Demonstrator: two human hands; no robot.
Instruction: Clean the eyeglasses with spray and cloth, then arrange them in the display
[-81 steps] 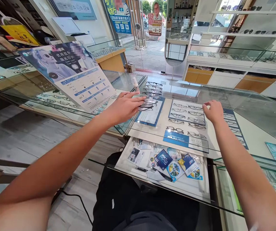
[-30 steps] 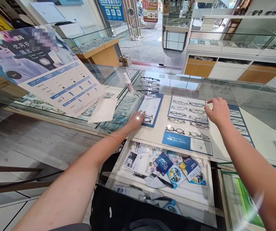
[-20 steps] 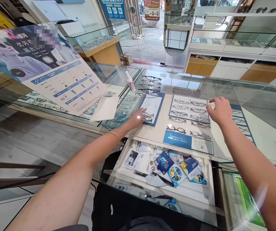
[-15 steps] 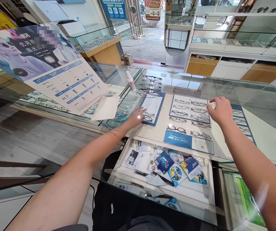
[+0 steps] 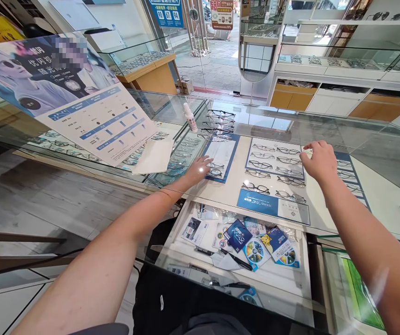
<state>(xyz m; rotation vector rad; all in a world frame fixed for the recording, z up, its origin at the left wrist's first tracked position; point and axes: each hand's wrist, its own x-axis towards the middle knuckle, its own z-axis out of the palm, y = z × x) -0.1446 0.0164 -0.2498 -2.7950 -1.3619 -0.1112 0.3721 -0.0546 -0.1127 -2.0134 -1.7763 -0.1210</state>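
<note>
Here the left hand reaches inside the glass case, fingers spread loosely and lying on a pair of glasses on the blue-edged tray; the step looks like setting that pair down. The right hand rests curled on the glass tabletop, clamped on nothing visible. Beyond the left fingertips lies a stack of frames; next likely calls for a reach there.

Black-framed glasses, blue-bordered tray
</note>
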